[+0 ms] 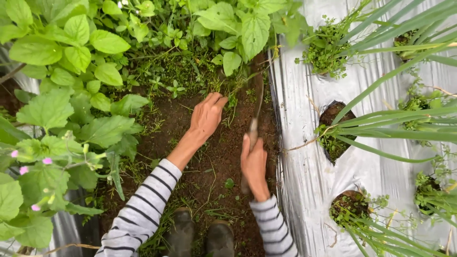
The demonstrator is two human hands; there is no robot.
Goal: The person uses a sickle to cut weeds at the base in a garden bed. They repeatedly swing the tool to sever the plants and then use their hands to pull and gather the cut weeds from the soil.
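Two hands work a strip of bare soil (209,162) between a leafy bed and a sheet of silver mulch film (304,181). The left hand (206,116) reaches toward twelve o'clock, palm down, fingers held close together, its tips touching the low weeds (190,81) at the edge of the soil. The right hand (253,164) sits just beside it at about four o'clock, curled tight around the handle of a sickle (254,119). The blade runs up from the fist toward twelve o'clock, thin and slightly curved, its tip among the weeds close to the film's edge. How far the tip bites into the ground I cannot tell.

Both arms wear striped sleeves (143,209), white with dark bands. At six o'clock, two dark boots (200,235) stand on the soil, toes toward the hands.

At nine o'clock, broad green leaves (62,104) crowd the bed, with a few small pink flowers (21,169) low down. At three o'clock, the film has round holes (335,128) cut in it, each with dark earth, small weeds and long, narrow green onion leaves (395,128) fanning out to the right edge.
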